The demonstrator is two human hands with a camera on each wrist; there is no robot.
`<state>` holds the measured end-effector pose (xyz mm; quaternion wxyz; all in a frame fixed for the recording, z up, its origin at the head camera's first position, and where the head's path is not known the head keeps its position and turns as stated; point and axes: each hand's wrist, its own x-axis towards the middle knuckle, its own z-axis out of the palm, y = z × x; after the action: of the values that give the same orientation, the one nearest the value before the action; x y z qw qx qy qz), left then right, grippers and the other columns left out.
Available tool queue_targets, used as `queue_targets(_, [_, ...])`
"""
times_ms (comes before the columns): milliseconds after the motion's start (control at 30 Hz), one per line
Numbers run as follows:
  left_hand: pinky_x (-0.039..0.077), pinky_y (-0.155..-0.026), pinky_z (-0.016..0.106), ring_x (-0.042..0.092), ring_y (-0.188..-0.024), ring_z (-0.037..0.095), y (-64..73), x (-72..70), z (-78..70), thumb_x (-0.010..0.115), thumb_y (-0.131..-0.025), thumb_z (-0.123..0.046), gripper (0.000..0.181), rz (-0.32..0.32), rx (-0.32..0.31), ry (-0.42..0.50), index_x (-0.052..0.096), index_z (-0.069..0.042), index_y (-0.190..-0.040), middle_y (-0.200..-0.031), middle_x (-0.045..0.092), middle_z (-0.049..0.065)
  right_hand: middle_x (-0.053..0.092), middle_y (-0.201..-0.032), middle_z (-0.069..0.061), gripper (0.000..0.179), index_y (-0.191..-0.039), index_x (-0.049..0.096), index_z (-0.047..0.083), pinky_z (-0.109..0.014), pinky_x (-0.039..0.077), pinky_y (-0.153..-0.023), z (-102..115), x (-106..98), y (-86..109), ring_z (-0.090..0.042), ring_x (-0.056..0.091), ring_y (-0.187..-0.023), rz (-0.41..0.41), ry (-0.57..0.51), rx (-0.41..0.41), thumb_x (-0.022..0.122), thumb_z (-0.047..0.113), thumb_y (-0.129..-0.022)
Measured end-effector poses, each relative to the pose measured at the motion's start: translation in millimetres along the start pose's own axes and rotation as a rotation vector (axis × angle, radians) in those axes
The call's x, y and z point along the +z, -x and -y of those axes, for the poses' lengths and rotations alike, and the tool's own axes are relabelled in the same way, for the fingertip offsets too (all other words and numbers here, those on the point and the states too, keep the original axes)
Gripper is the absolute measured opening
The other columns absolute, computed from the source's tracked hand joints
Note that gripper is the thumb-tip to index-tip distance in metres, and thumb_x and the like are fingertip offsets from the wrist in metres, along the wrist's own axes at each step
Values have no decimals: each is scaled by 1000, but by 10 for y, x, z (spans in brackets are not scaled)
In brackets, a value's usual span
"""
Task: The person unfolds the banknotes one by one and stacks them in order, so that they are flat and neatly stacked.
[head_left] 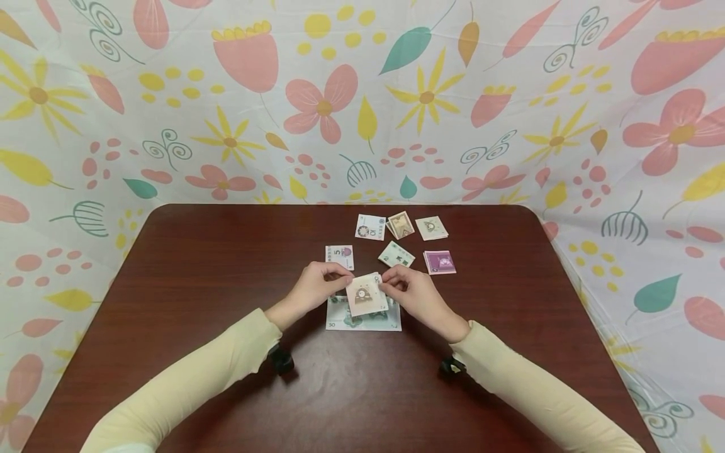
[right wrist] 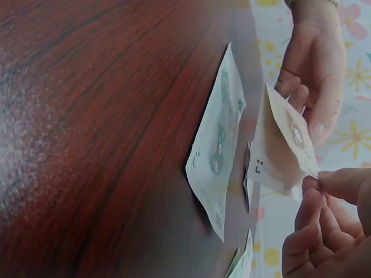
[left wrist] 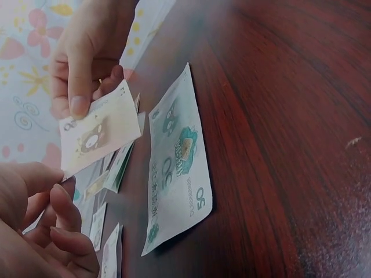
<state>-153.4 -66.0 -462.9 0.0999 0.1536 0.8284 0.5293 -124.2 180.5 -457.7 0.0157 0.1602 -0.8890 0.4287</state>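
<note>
Between both hands is a folded beige play banknote (head_left: 367,296) with a brown bear printed on it. My left hand (head_left: 316,286) pinches its upper left corner between thumb and fingers. The opposite upper corner is pinched by my right hand (head_left: 416,296). Two layers of the beige banknote (right wrist: 284,139) stand slightly apart in the right wrist view. Below it, a flat green 50 banknote (head_left: 340,323) lies on the table; the beige one partly covers it in the head view. In the left wrist view the green 50 banknote (left wrist: 179,156) shows almost whole, its edges curling up.
Beyond the hands lie a purple-printed 5 note (head_left: 338,255), a blue-grey 10 note (head_left: 370,227), brown notes (head_left: 400,224), a pale note (head_left: 432,228), a green 2 note (head_left: 396,254) and purple notes (head_left: 440,262). A patterned cloth (head_left: 362,126) hangs behind the dark wooden table (head_left: 226,239).
</note>
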Motion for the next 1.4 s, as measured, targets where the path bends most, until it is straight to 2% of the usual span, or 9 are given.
queue_targets(200, [51, -71, 23, 62, -78, 11, 18, -27, 10, 76, -95, -12, 12, 12, 22, 22, 81, -4, -102, -97, 78, 7, 72, -82, 1, 6, -95, 72, 8, -23, 51, -65, 8, -10, -1, -8, 62, -70, -3, 11, -13, 78, 9, -93])
queue_targets(400, [51, -71, 24, 63, -78, 12, 16, -65, 32, 77, -95, -14, 15, 21, 45, 39, 80, -3, -105, -98, 78, 8, 74, -85, 0, 7, -98, 72, 5, -24, 50, -66, 40, -69, 16, -9, 61, -71, -6, -33, -28, 77, 9, -94])
queue_targets(567, [52, -63, 25, 65, -75, 21, 31, -118, 77, 76, -96, -14, 15, 15, 31, 59, 80, -4, -106, -95, 77, 8, 74, -86, -1, 9, -99, 72, 4, -23, 49, -65, 39, -135, 47, -9, 60, -70, -14, -67, -18, 77, 9, -94])
queue_targets(767, [54, -57, 34, 65, -69, 38, 24, -181, 201, 74, -97, -12, 16, 8, 21, 85, 78, -2, -108, -94, 76, 18, 73, -85, -1, 6, -98, 72, 7, -22, 46, -63, 18, -200, 68, -9, 57, -70, -23, -83, -28, 76, 5, -94])
queue_targets(900, [54, -55, 37, 62, -66, 39, -11, -233, 315, 73, -98, -12, 20, 6, 40, 107, 76, 0, -114, -95, 74, 20, 73, -85, -1, 7, -99, 73, 7, -22, 46, -63, 22, -240, 77, -10, 57, -70, -14, -107, -45, 76, 4, -94])
queue_targets(1033, [54, -55, 34, 61, -66, 36, -47, -296, 394, 73, -98, -13, 25, 7, 49, 110, 75, -1, -121, -100, 75, 15, 72, -85, -1, 8, -99, 73, 7, -22, 48, -64, 40, -274, 80, -9, 59, -72, 12, -122, -63, 77, 3, -93])
queue_targets(1167, [54, -57, 33, 62, -68, 39, -65, -343, 446, 75, -98, -13, 29, 44, 65, 117, 74, -1, -124, -109, 77, 13, 71, -86, 1, 8, -99, 73, 9, -25, 49, -65, 62, -287, 85, -9, 60, -73, 56, -138, -61, 77, 3, -94])
queue_targets(1300, [52, -56, 33, 60, -65, 40, -75, -374, 465, 76, -96, -10, 33, 113, 100, 132, 72, 0, -127, -118, 75, 15, 72, -88, 1, 8, -99, 74, 10, -26, 49, -66, 100, -292, 94, -11, 60, -75, 90, -154, -59, 77, 4, -94])
queue_targets(1400, [51, -55, 32, 58, -60, 32, -80, -382, 469, 77, -95, -10, 37, 172, 111, 126, 71, -3, -131, -123, 74, 12, 72, -88, 1, 9, -100, 74, 10, -26, 49, -67, 109, -289, 96, -13, 61, -76, 114, -171, -77, 77, 4, -94])
